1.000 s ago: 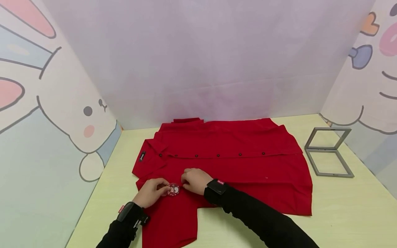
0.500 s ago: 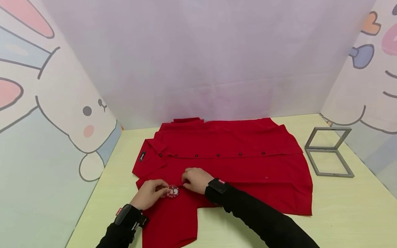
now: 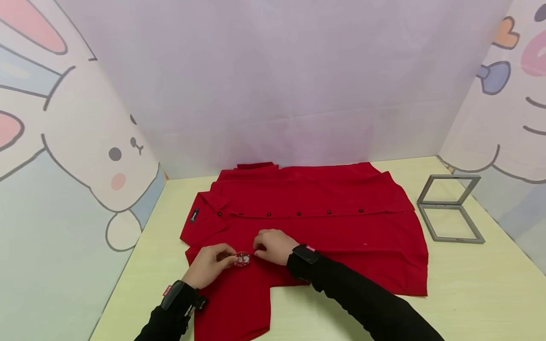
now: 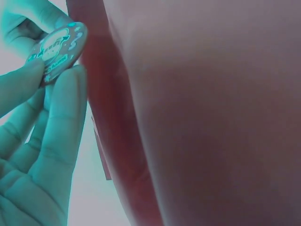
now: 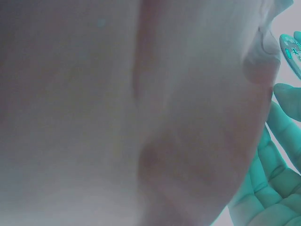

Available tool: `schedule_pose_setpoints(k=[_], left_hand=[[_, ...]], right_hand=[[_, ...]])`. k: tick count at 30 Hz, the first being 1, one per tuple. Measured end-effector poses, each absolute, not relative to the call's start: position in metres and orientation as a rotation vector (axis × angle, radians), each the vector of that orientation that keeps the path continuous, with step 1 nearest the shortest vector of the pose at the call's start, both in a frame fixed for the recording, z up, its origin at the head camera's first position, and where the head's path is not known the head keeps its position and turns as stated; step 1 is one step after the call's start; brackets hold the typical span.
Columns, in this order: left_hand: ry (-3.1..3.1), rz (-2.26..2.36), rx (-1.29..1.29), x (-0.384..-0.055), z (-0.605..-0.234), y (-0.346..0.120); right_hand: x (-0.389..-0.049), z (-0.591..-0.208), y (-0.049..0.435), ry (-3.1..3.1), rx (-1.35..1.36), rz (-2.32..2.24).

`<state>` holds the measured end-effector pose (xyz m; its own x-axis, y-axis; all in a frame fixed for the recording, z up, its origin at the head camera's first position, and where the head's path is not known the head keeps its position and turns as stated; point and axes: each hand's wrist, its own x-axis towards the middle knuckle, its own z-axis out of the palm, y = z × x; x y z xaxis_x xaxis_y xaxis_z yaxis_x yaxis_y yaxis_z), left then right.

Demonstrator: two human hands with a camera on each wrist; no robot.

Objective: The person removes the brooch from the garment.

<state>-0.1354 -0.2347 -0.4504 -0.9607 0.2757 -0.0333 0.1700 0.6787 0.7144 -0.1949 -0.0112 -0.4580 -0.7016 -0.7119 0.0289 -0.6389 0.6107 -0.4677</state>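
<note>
My left hand pinches a round, glossy pin badge with a cartoon figure on it, over the upper part of a red shirt. The left wrist view shows the badge tilted between thumb and index finger; its back is hidden there. Just right of the badge, my right hand has curled fingers that grip a bit of the shirt's cloth. In the right wrist view, raised cloth fills most of the picture, with the fingers along its edge and the badge at the right.
The shirt lies sideways across a pale yellow table, collar to the left and a sleeve toward me. At the right stands an unfolded grey hinged frame. Cartoon-printed panels border the sides.
The badge in my left hand has shifted slightly right and up and now tilts more. My right hand has moved a little to the right. The head view has turned slightly.
</note>
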Motion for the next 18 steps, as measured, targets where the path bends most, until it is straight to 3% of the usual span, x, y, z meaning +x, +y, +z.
schedule_pose_setpoints(k=[18], left_hand=[[2.916, 1.192, 0.467, -0.139, -0.445, -0.217]], right_hand=[[-0.198, -0.443, 0.011, 2.666, -0.981, -0.967]])
